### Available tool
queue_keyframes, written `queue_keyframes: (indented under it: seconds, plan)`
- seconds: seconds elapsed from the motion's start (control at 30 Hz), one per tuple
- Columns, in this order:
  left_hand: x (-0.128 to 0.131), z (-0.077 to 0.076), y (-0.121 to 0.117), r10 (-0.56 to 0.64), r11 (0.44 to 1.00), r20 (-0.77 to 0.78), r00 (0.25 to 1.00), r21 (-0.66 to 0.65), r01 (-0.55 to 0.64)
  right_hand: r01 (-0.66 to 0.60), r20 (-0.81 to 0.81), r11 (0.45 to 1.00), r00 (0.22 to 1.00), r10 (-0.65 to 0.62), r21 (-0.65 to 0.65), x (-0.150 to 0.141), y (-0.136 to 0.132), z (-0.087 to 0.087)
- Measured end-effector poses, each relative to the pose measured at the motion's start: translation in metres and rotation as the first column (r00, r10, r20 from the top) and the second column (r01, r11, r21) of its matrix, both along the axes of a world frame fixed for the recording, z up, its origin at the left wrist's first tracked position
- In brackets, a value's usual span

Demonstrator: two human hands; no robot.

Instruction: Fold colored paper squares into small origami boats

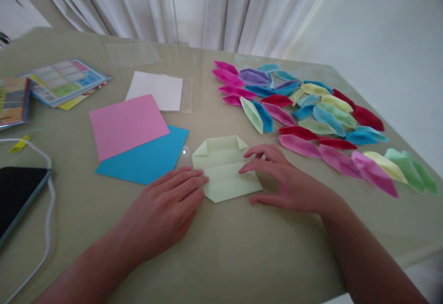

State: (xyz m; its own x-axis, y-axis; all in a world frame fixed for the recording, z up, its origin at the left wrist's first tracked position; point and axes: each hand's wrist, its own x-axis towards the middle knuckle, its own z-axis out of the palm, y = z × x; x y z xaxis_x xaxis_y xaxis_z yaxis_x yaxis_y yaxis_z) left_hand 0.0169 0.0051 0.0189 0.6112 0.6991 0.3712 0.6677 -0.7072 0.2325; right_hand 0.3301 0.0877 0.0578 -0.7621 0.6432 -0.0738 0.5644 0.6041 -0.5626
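A pale green sheet of paper [226, 175] lies on the table in front of me, with crease lines across it. Its two far corners and a near-left corner are folded or angled in. My left hand [173, 198] rests flat with fingers stretched out, fingertips on the sheet's left edge. Over the right side of the sheet, my right hand [277, 177] has its fingers curved and spread, the thumb apart near the lower right corner. Beside the left hand lie a blue sheet [152, 156] and, overlapping it, a pink sheet [128, 126].
Several folded paper pieces [311, 105] in many colours cover the right side of the table. White paper [157, 91] lies behind the pink sheet. At left are booklets [69, 82], a phone [20, 198] and a white cable [50, 211]. Curtains [145, 4] hang behind.
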Motion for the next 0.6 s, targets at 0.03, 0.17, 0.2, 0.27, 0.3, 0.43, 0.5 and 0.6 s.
queue_keyframes:
  seconds: [0.03,0.17,0.2,0.27,0.3,0.43,0.5,0.6]
  plan:
    - [-0.003,0.0,0.001,0.003,1.0,-0.007,1.0,0.023,-0.003,-0.016,0.002,1.0,1.0,0.016,-0.022,0.002,0.001,0.0]
    - [-0.011,0.001,0.006,0.034,0.995,-0.04,0.999,0.093,-0.03,-0.075,-0.003,0.995,0.997,0.075,-0.066,0.002,0.005,-0.003]
    - [-0.011,0.001,0.006,0.043,0.993,-0.046,0.998,0.111,-0.038,-0.085,-0.005,0.994,0.996,0.085,-0.07,0.001,0.005,-0.003]
    - [-0.007,0.002,0.004,0.051,0.99,-0.058,0.997,0.136,-0.043,-0.096,-0.016,0.993,0.995,0.095,-0.071,-0.002,0.005,-0.004]
    - [-0.004,0.002,0.002,0.042,0.989,-0.063,0.997,0.141,-0.033,-0.097,-0.024,0.993,0.995,0.096,-0.069,-0.003,0.005,-0.004]
    - [0.012,-0.001,-0.008,-0.017,0.997,-0.081,0.997,0.075,0.023,-0.109,-0.046,0.993,0.993,0.107,-0.047,-0.007,0.002,-0.005]
    - [0.016,-0.001,-0.012,-0.003,1.0,-0.096,0.995,0.024,0.005,-0.129,-0.036,0.992,0.991,0.129,0.005,-0.009,-0.001,-0.005]
    - [0.016,0.0,-0.013,0.037,0.999,-0.119,0.992,-0.026,-0.041,-0.156,-0.012,0.976,0.987,0.16,0.149,-0.01,-0.004,-0.006]
